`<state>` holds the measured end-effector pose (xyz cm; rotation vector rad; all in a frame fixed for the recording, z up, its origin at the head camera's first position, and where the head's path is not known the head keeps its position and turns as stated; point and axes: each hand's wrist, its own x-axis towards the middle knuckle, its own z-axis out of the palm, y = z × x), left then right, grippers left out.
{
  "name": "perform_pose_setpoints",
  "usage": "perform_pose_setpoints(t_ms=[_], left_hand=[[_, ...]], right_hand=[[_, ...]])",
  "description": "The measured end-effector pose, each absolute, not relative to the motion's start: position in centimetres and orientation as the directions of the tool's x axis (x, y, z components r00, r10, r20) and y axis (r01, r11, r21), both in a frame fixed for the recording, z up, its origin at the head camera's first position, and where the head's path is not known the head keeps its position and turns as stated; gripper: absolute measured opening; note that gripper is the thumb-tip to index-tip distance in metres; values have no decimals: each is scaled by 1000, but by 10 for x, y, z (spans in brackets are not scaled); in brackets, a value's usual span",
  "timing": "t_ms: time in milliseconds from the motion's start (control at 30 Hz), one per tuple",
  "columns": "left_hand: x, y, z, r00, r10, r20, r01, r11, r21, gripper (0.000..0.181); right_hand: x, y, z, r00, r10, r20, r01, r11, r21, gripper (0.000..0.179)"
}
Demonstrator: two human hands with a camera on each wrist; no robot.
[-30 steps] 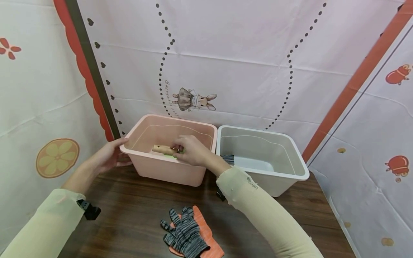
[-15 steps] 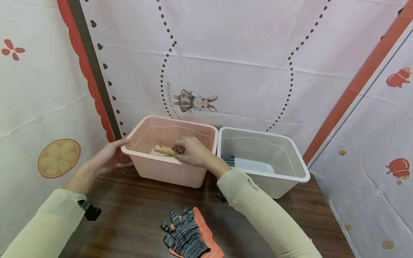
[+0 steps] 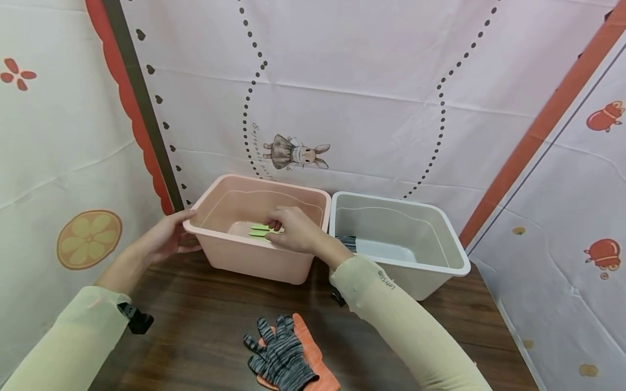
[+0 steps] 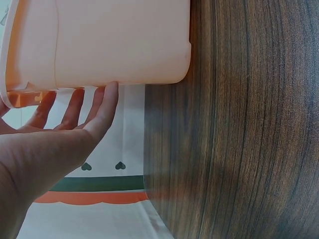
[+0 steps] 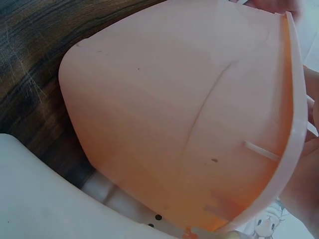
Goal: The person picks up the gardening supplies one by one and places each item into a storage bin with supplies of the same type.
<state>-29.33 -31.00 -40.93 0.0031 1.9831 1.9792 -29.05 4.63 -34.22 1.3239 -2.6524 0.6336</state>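
My left hand holds the left end of the pink plastic bin, thumb over the rim. In the left wrist view its fingers are spread against the bin's outer wall. My right hand reaches down inside the same bin with its fingers curled. Just left of those fingertips lie light green, narrow flat pieces near the bin floor. The near rim and the hand hide part of them. I cannot tell whether the right fingers hold anything. In the right wrist view the bin wall covers most of that hand.
A light grey bin stands against the pink one on the right, with a dark striped knit piece inside. A grey-black striped glove lies on an orange one on the wooden table. A printed curtain hangs behind.
The wooden handle that poked out left of my right fingers no longer shows, and more of the green pieces is visible. My left hand stays on the rim.
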Motion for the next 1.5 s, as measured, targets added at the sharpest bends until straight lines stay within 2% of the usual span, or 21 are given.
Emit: perform_pose_setpoints(t_ms=[533, 800, 1100, 1333, 1500], left_hand=[[-295, -315, -408, -943, 239, -233, -236, 15, 972, 73], [-297, -316, -404, -939, 245, -240, -245, 14, 970, 73], [-299, -308, -403, -934, 251, -254, -258, 18, 966, 74], [-300, -305, -406, -934, 252, -252, -257, 17, 966, 73], [-296, -302, -404, -955, 193, -227, -221, 54, 974, 71]], right_hand=[[-269, 66, -325, -590, -765, 259, -803, 524, -282, 24], [-246, 80, -320, -541, -793, 279, -839, 484, -249, 24], [-212, 104, -312, -523, -819, 234, -850, 484, -206, 37], [-186, 130, -304, -504, -819, 275, -863, 465, -199, 34], [-170, 147, -305, -505, -795, 336, -863, 452, -225, 33]])
